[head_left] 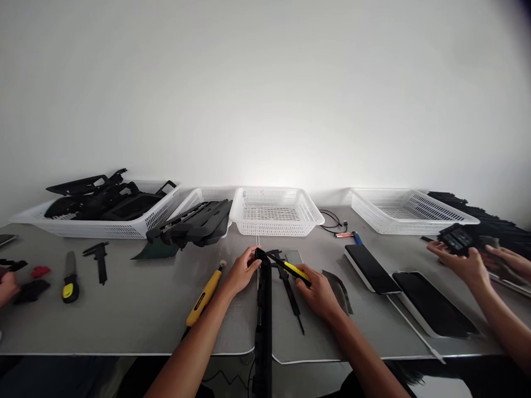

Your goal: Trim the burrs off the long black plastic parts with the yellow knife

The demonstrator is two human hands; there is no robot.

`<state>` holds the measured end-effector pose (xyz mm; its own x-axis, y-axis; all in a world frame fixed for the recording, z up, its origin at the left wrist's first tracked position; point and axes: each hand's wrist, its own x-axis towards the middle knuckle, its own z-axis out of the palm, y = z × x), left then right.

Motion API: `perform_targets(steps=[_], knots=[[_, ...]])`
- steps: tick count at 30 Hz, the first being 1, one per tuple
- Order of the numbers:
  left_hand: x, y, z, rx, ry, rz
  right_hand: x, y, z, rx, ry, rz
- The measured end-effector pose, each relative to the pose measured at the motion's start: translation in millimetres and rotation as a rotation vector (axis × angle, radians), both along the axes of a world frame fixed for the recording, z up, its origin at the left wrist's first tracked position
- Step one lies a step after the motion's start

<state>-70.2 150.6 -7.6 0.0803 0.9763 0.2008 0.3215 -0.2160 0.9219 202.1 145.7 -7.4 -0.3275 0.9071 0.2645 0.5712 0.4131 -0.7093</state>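
My left hand (241, 270) is closed on the far end of a long black plastic part (264, 320), which runs toward me past the table's front edge. In my right hand (318, 290) is a yellow-and-black utility knife (295, 270), its tip at the far end of the part. Just right of the part lies a black caliper (290, 290), partly hidden under the knife. A grey cloth piece (341, 290) rests beside my right hand. To the left of my left forearm lies a yellow corded pen-like tool (205, 296).
White baskets (276, 228) line the wall; the left one (141, 228) holds black parts. More long black parts (199, 221) stick out of another. Two phones (435, 304) lie at right. A co-worker's hands (468, 265) hold a black piece; another person's hand (8, 287) is at far left.
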Motion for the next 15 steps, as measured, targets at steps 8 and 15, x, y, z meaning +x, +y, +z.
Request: perform_targets(steps=[8,15], knots=[[0.1,-2.2,2.8,0.003,0.032,-0.018,0.2,-3.9,9.7,0.033,-0.049,0.069],[1.3,-1.5,1.9,0.002,0.036,-0.019,1.0,-4.4,7.3,0.073,-0.037,0.027]])
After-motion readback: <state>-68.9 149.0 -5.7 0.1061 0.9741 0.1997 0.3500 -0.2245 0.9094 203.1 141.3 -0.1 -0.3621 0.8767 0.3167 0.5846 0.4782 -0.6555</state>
